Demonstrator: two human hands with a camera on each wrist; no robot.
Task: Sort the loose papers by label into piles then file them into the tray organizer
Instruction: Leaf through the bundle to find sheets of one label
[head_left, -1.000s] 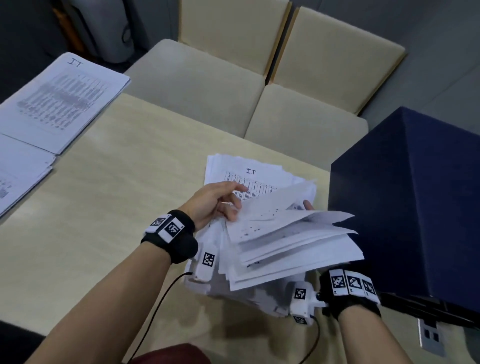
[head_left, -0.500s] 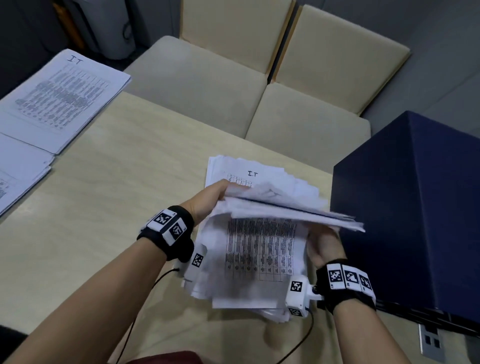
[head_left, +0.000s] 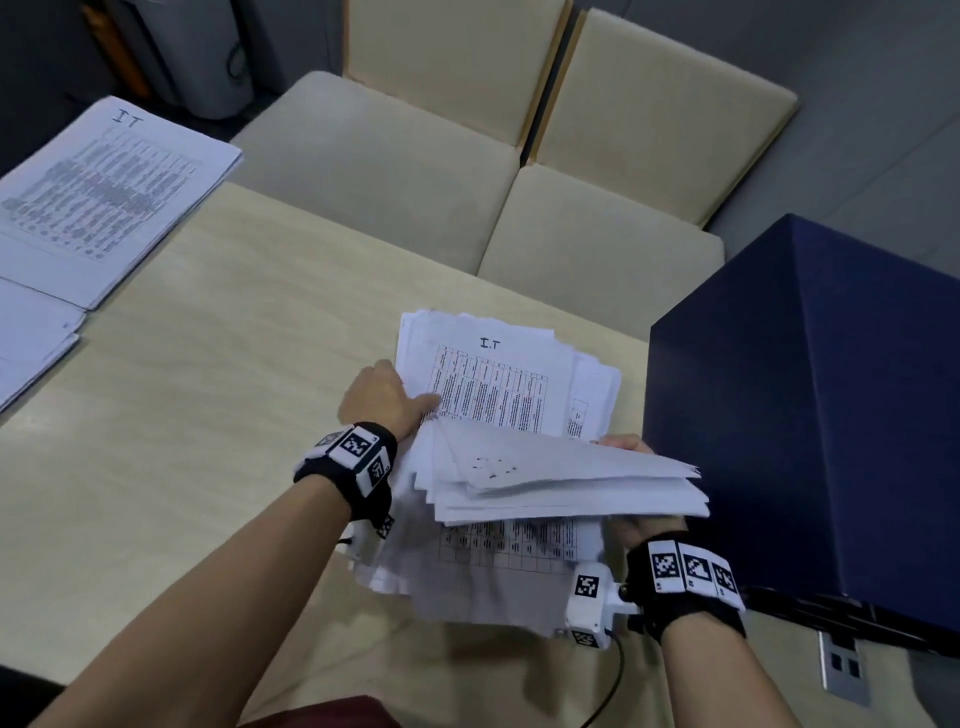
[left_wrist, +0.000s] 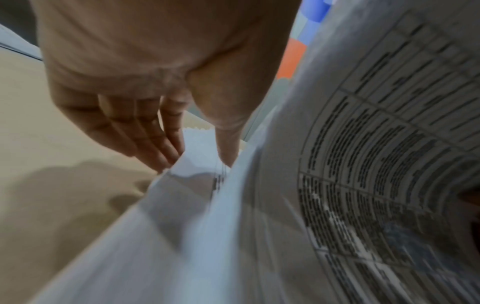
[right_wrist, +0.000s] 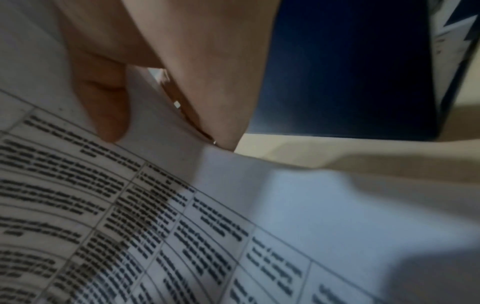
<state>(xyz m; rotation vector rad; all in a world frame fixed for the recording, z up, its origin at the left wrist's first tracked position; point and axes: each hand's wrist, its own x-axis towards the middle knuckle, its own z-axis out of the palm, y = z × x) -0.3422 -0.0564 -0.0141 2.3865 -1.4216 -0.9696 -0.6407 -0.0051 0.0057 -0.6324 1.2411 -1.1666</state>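
Papers (head_left: 498, 395) lie stacked on the desk (head_left: 208, 364) beside a blue box (head_left: 810, 415); the right hand (head_left: 641, 530) grips a lifted bundle (head_left: 566, 483), the left hand (head_left: 379, 400) pinches the stack's left edge.

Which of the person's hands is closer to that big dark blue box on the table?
Right. The right hand grips the lifted papers right beside the dark blue box; the left hand holds the stack's far side, farther away.
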